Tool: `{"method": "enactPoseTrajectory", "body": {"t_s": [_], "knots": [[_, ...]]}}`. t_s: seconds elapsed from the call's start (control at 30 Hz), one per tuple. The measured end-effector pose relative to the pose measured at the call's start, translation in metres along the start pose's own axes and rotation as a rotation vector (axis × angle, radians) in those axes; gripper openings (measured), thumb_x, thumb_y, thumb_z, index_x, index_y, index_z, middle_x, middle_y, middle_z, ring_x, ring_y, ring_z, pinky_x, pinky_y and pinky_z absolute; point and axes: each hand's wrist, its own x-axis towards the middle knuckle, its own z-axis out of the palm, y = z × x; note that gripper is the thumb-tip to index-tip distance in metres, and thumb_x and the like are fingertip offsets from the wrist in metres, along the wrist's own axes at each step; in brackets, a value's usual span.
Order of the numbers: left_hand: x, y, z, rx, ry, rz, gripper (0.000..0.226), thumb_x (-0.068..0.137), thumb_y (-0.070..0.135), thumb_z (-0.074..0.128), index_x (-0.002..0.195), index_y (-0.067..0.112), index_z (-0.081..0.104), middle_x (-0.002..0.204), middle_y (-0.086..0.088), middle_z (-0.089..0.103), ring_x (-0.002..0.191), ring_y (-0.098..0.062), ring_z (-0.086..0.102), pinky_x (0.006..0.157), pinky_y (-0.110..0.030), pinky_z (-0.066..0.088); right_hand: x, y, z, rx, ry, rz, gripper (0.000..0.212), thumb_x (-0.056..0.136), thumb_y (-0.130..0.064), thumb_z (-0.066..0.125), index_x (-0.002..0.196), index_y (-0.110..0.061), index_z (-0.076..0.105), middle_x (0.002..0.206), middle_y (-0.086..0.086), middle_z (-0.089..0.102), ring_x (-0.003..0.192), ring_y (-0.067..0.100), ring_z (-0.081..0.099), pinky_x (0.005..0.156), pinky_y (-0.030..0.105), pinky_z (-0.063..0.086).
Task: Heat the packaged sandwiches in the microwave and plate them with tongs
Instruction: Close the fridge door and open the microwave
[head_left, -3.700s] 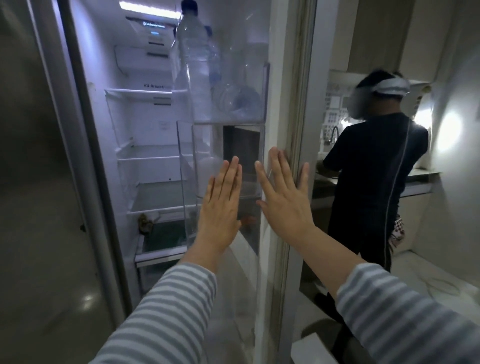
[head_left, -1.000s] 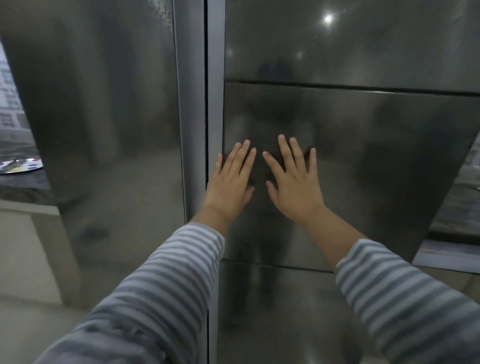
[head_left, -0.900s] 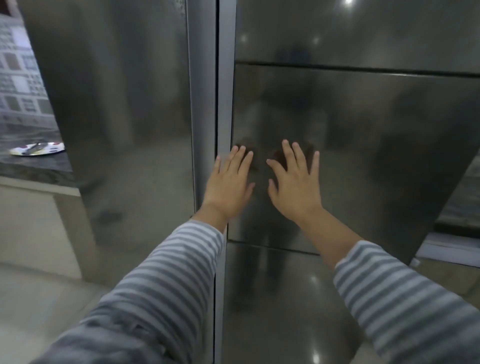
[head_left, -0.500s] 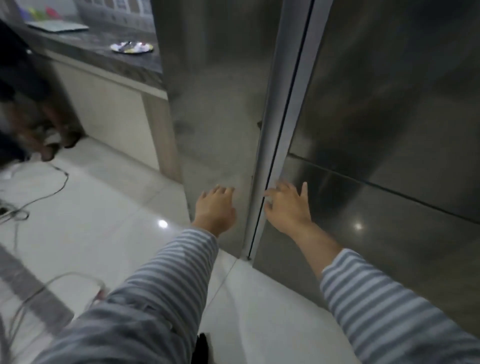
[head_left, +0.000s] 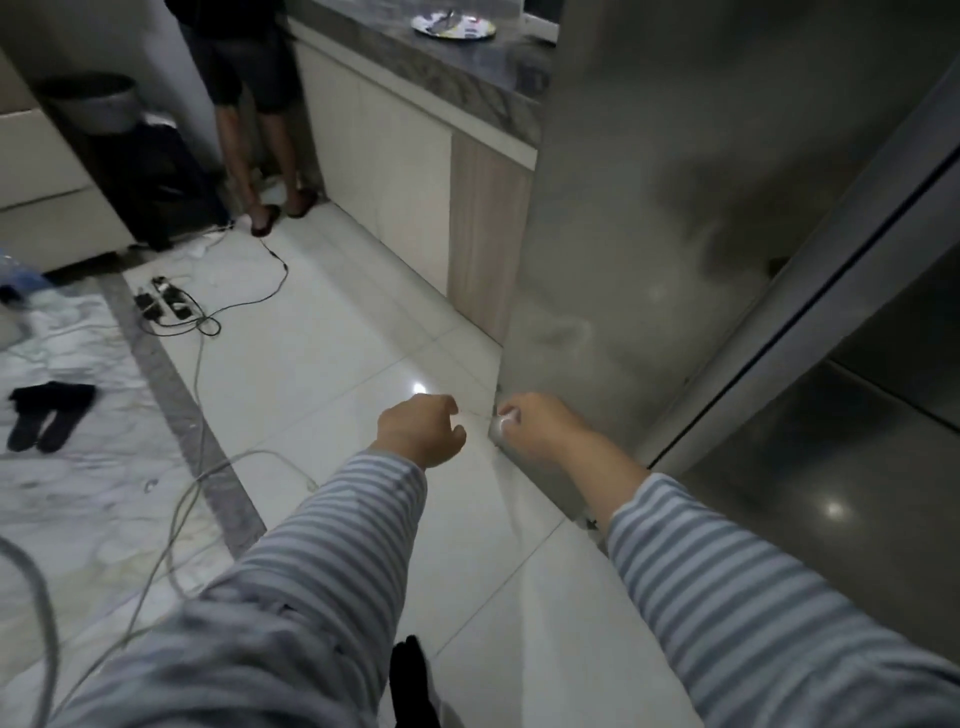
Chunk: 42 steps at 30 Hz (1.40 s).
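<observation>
Both hands, left (head_left: 421, 428) and right (head_left: 537, 423), have dropped from the closed refrigerator (head_left: 675, 208) doors, loosely curled and empty. No sandwiches visible; the plate (head_left: 453, 27) waits on the table (head_left: 498, 78) far ahead. Retrieval apparently remains outstanding.

Both my arms are out in front, angled down, striped sleeves covering each forearm to just short of the wrist on the left and to mid-forearm on the right. Left hand (head_left: 422, 427): back of the hand up, fingers curled under loosely, nothing in the grip. Right hand (head_left: 535, 422): just beside the left, small gap between them, knuckles level. Its fingers curl under too; something pale shows at the fingertips (head_left: 505, 420), too blurred to tell whether it's held or just glare. Right wrist bare, bent slightly inward. Left wrist straight. Neither hand touches the other.
</observation>
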Motion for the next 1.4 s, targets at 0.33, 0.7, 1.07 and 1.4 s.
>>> {"method": "enactPoseTrajectory", "body": {"t_s": [0.33,0.7,1.07,1.4], "knots": [[0.124,-0.079,-0.081,-0.009,0.081,-0.061,0.037,0.089,0.039,0.046,0.124,0.03,0.054,0.124,0.006,0.06,0.118,-0.017,0.053,0.092,-0.034,0.042,0.147,-0.092,-0.031,-0.012,0.014,-0.095,0.033,0.092,-0.03,0.046,0.124,-0.027,0.057,0.121,0.001,0.061,0.103,0.024,0.059,0.092,0.035,0.049],[0.302,-0.1,-0.161,-0.054,0.176,-0.102,0.039,0.089,0.042,0.046,0.125,0.03,0.054,0.126,0.005,0.059,0.117,-0.017,0.053,0.092,-0.035,0.044,0.322,-0.146,-0.12,-0.083,0.03,-0.183,0.041,0.094,-0.025,0.046,0.134,-0.021,0.049,0.127,0.008,0.058,0.114,0.027,0.056,0.097,0.037,0.046],[0.476,-0.146,-0.25,-0.062,0.213,-0.055,0.04,0.089,0.042,0.046,0.125,0.028,0.054,0.124,0.003,0.06,0.116,-0.018,0.054,0.093,-0.036,0.046,0.498,-0.206,-0.191,-0.053,0.099,-0.148,0.036,0.09,-0.027,0.049,0.125,-0.025,0.056,0.12,0.006,0.062,0.108,0.027,0.059,0.095,0.039,0.049],[0.657,-0.161,-0.366,0.026,0.2,0.225,0.038,0.087,0.041,0.05,0.121,0.026,0.058,0.123,0.0,0.062,0.114,-0.023,0.056,0.095,-0.038,0.047,0.627,-0.256,-0.273,0.075,0.339,0.071,0.037,0.087,-0.031,0.048,0.122,-0.032,0.059,0.12,-0.001,0.065,0.11,0.025,0.06,0.092,0.034,0.049]]}}
